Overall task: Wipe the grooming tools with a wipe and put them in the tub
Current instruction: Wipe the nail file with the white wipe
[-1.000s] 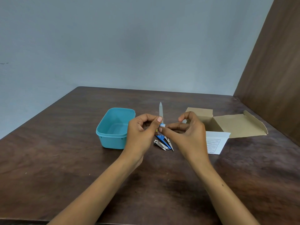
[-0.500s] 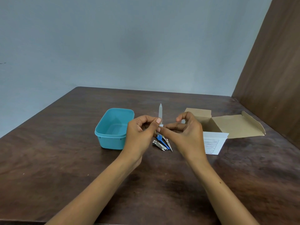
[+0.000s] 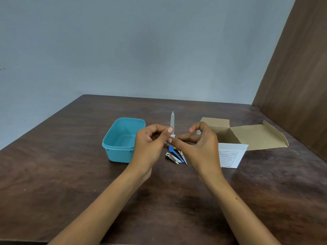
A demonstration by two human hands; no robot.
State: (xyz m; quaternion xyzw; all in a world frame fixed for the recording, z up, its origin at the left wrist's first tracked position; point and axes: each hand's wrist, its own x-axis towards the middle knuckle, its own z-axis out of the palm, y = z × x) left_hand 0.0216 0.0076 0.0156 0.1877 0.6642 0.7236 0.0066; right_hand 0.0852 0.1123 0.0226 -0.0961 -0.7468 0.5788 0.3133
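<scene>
A: Nail file (image 3: 172,121) upright between both hands, above the table (image 3: 70,174) — left hand (image 3: 150,145) and right hand (image 3: 200,145) pinch its hidden base; wipe barely visible.

B: Tub (image 3: 122,138) sits just left — open wood nearer.

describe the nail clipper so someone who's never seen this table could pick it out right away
Start at the blue tub on the dark wooden table; just to its right, below the two hands, lies a small cluster of tools. The nail clipper is the leftmost of them: short, all silver metal, while its neighbours are a blue-handled tool and slim pointed scissors.
</scene>
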